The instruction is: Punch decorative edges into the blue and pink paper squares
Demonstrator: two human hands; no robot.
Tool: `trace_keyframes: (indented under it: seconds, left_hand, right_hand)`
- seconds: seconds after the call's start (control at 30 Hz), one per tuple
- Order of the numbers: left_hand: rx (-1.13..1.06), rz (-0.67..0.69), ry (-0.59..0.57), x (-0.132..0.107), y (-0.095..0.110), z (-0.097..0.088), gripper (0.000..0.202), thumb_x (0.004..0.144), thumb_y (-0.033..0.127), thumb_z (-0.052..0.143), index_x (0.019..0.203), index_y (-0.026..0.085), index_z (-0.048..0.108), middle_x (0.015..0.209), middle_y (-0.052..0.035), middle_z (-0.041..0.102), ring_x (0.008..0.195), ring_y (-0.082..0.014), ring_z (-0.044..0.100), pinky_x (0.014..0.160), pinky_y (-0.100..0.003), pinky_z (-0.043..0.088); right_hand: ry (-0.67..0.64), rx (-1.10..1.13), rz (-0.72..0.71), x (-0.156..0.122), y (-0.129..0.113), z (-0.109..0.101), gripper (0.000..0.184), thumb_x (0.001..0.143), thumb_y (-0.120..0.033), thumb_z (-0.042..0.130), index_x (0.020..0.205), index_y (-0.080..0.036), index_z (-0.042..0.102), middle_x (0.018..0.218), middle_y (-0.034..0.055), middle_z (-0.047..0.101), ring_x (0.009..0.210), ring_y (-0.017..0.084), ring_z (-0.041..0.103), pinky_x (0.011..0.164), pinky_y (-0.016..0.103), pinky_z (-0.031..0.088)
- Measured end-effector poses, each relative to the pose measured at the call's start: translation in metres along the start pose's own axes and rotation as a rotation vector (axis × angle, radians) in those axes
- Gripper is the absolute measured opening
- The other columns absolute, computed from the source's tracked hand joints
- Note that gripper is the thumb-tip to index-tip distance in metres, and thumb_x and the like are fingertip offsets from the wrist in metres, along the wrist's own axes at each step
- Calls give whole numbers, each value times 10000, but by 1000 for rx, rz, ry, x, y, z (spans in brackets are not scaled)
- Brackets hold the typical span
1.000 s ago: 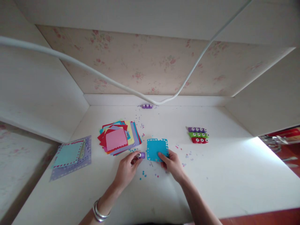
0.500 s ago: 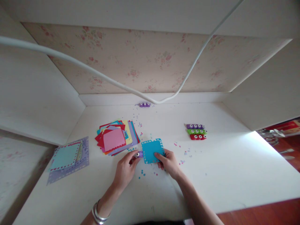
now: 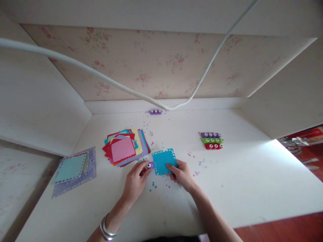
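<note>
The left hand [image 3: 135,181] is reaching forward, its fingers pinching a small purple punch [image 3: 150,165] against the left edge of the blue paper square [image 3: 164,161]. The right hand [image 3: 182,174] is lying palm-down, fingertips closed on the square's near right corner, just right of the stack of coloured papers [image 3: 124,147].

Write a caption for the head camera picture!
Left hand holds a purple punch at a blue paper square; right hand steadies it.
</note>
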State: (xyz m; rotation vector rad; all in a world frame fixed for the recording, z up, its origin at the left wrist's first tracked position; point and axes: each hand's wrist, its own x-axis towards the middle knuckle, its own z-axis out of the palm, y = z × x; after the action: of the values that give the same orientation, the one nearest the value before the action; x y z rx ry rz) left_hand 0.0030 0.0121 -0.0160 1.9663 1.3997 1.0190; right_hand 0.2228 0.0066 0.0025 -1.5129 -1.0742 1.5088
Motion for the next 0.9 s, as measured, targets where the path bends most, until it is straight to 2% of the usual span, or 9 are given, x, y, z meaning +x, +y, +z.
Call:
trace_keyframes:
  seconds: [0.4,0.9]
  left_hand:
    - [7,-19,-5,0,-1,-1,246,916,351,570,1126,225,595,1009,-57,680,792,-168,667,746,-305,571]
    - [36,20,23,1,-1,1,242,920,352,557,1118,224,612,1027,-67,696,824,-187,687,758,-328,590]
  right_hand:
    - [-22,16,23,-2,-1,0,321,814,-443,612,642,-189,516,451,-30,562,354,77,432,384,207,305]
    - [-37,64,27,0,1,0,319,810,-440,613,640,-185,523,446,-28,566,345,79,434,375,208,311]
